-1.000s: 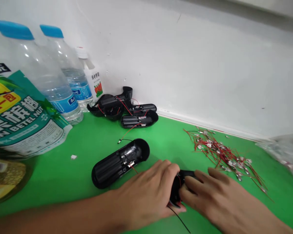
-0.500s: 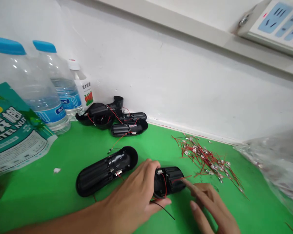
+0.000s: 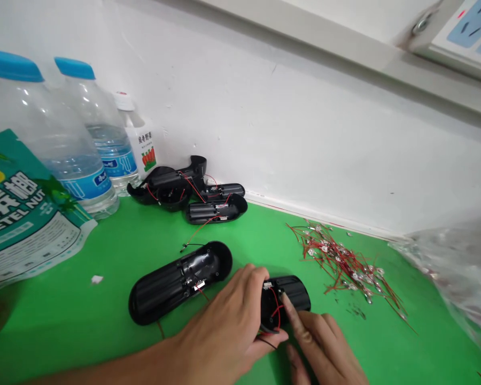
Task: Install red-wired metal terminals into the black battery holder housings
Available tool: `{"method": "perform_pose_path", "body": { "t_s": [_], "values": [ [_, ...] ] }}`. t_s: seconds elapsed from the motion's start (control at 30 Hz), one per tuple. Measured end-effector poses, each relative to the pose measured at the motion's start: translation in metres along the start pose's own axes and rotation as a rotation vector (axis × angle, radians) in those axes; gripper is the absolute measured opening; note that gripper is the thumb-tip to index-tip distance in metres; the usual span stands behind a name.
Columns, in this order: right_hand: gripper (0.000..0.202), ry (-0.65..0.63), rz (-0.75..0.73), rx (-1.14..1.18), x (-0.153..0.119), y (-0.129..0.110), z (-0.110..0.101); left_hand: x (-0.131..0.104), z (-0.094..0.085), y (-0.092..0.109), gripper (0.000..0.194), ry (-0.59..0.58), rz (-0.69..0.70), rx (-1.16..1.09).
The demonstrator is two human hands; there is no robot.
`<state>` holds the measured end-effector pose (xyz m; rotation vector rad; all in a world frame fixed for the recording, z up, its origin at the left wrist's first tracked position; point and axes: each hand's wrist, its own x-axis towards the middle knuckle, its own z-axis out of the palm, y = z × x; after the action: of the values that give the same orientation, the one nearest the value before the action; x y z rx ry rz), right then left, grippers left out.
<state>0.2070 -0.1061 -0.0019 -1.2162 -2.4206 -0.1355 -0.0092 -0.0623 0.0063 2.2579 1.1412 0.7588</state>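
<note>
My left hand [image 3: 236, 315] is closed around one end of a black plastic housing [image 3: 294, 291], thumb at its near side. Inside this shell are a small white connector [image 3: 268, 285] and a looped red wire [image 3: 276, 299]; a black wire [image 3: 268, 342] sticks out beside my left thumb. My right hand [image 3: 324, 342] has its index finger stretched out, the tip touching the inside of the housing near its middle. The right thumb is apart from that finger. Left of my hands, a second black housing [image 3: 160, 294] lies open side up, with its own connector and wire.
More black housings [image 3: 216, 210] with red wires are piled by the wall. A heap of red wires with metal tabs [image 3: 344, 262] lies at right, beside a clear plastic bag [image 3: 452, 272]. Water bottles [image 3: 84, 184] and a green pouch [image 3: 28, 214] stand at left on the green surface [image 3: 116, 342].
My right hand has moved left, its index fingertip going from the housing's right end to its middle. The red wire that stuck out rightward now lies inside the shell. My left grip stays.
</note>
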Motion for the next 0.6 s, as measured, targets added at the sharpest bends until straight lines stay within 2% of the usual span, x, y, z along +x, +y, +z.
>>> {"method": "perform_pose_path", "body": {
  "t_s": [0.13,0.3,0.43,0.5,0.6],
  "values": [
    [0.080,-0.006,-0.100,-0.128,0.003,0.003,-0.003,0.000,-0.002,-0.001,0.075,0.000,-0.005,-0.009],
    [0.047,-0.010,-0.211,-0.327,0.011,0.002,-0.014,0.001,-0.003,-0.001,0.070,-0.085,-0.067,-0.048],
    [0.040,0.033,-0.248,-0.387,0.020,0.001,-0.017,0.004,-0.005,0.004,0.072,-0.139,-0.103,-0.005],
    [0.039,0.082,-0.234,-0.401,0.021,0.005,-0.016,0.005,-0.017,0.010,0.078,-0.158,-0.071,0.035],
    [0.040,0.104,-0.191,-0.399,0.027,0.014,-0.010,0.006,-0.059,0.017,0.108,-0.254,0.065,0.110]
  ]
}}
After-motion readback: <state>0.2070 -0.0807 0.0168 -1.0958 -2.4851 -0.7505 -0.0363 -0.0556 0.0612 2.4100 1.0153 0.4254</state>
